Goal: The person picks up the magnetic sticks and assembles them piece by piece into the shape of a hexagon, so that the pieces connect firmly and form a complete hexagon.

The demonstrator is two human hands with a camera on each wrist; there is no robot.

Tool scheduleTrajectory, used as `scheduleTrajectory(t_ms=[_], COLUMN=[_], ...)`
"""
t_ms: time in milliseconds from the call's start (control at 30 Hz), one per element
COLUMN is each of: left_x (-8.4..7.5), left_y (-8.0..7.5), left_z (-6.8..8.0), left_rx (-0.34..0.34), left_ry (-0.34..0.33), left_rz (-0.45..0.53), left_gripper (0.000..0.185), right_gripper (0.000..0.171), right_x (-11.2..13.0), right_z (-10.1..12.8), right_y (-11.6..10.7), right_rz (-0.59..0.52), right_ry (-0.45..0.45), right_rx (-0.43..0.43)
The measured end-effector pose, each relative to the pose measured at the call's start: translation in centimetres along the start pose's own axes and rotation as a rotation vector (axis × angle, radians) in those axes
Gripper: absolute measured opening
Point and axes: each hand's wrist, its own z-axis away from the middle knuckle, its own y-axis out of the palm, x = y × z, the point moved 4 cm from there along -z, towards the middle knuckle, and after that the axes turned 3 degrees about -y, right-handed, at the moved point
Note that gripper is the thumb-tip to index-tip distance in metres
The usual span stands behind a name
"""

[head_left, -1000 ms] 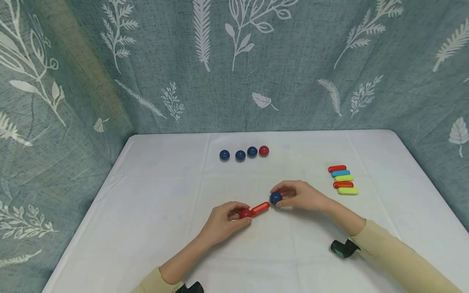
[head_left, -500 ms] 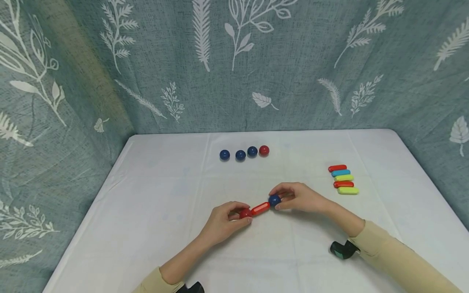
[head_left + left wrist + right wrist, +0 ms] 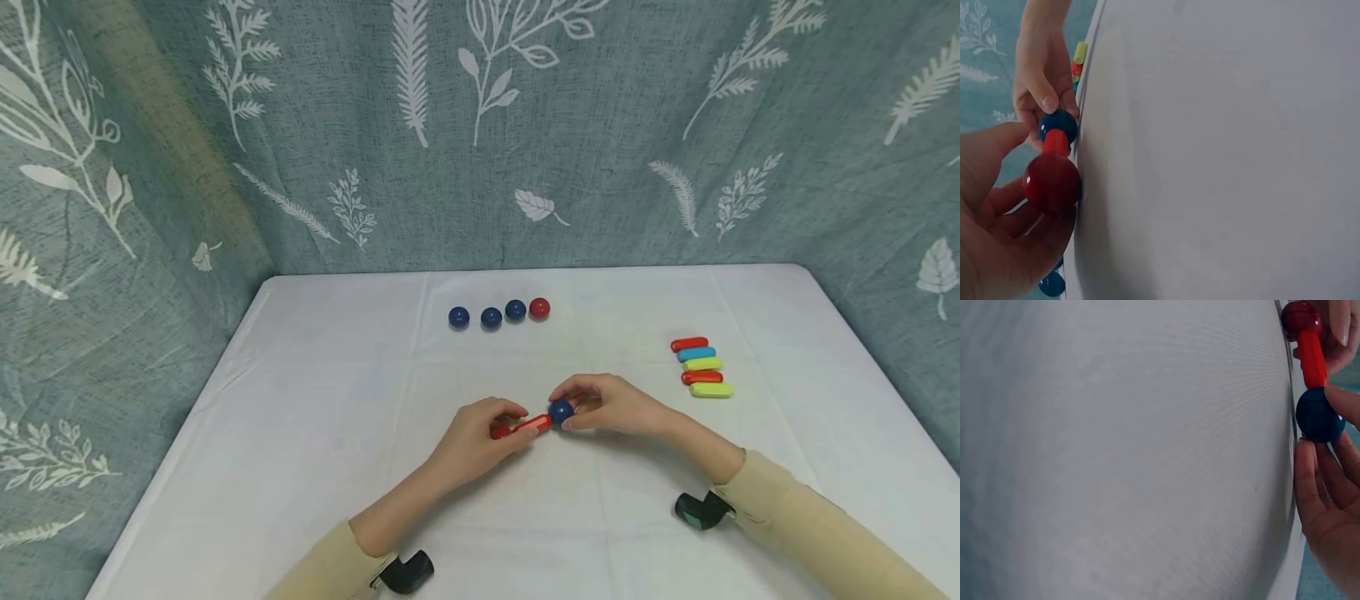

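Observation:
A red ball [image 3: 1052, 184], a red rod [image 3: 1312, 359] and a blue ball [image 3: 560, 412] are joined end to end in a line low over the white tablecloth. My right hand [image 3: 611, 406] pinches the blue ball between thumb and fingers. Around the red ball and rod is my left hand [image 3: 480, 437]; its thumb stands apart from the rod in the left wrist view, and its fingers lie loosely bent behind the red ball [image 3: 500, 431]. In the head view the left thumb hides part of the rod [image 3: 536, 423].
Toward the back of the table stand a row of three blue balls [image 3: 491, 317] and a red ball [image 3: 539, 308]. Several short rods [image 3: 701, 364] in red, blue and yellow-green lie side by side at the right. A patterned curtain [image 3: 450, 192] hangs behind the table.
The blue ball has come left and down in my right hand to meet the rod's end. My left hand has loosened from the red ball and slid forward along the rod.

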Motion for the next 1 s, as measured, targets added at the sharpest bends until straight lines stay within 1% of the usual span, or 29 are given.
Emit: scheduleTrajectory(t_ms=[67, 133, 267, 433, 500, 567, 667, 800, 900, 1000], left_x=[-0.4, -0.8, -1.2, -1.5, -1.5, -1.5, -1.4, -1.3, -1.2, -1.2], left_y=[0.3, 0.7, 1.2, 1.5, 1.5, 1.6, 1.6, 1.6, 1.6, 1.6], left_z=[-0.7, -1.3, -2.1, -2.5, -2.5, -2.4, -2.3, -2.0, -1.9, -1.8], left_rx=[0.011, 0.025, 0.046, 0.067, 0.066, 0.063, 0.054, 0.050, 0.047, 0.047], left_ry=[0.027, 0.037, 0.034, 0.008, 0.005, 0.001, 0.000, -0.003, 0.002, 0.002], left_rz=[-0.025, -0.047, -0.087, -0.100, -0.100, -0.102, -0.100, -0.102, -0.107, -0.108], left_gripper=[0.027, 0.027, 0.025, 0.019, 0.017, 0.017, 0.016, 0.015, 0.015, 0.014], right_gripper=[0.036, 0.036, 0.037, 0.037, 0.036, 0.034, 0.028, 0.021, 0.021, 0.024], right_x=[0.0, 0.0, 0.0, 0.1, 0.1, 0.3, 0.5, 0.4, 0.0, -0.7], right_z=[0.0, 0.0, -0.1, -0.1, 0.0, 0.2, 1.0, 2.5, 3.9, 5.1], right_y=[0.0, 0.1, 0.1, 0.0, -0.2, -0.7, -2.5, -6.2, -8.7, -10.6], right_rz=[-0.010, -0.022, -0.038, -0.040, -0.030, 0.004, 0.127, 0.338, 0.464, 0.553], right_ry=[0.001, 0.001, -0.001, 0.005, 0.015, 0.017, 0.013, 0.024, 0.072, 0.161], right_rx=[0.003, 0.006, 0.010, 0.012, 0.005, -0.018, -0.110, -0.312, -0.445, -0.512])
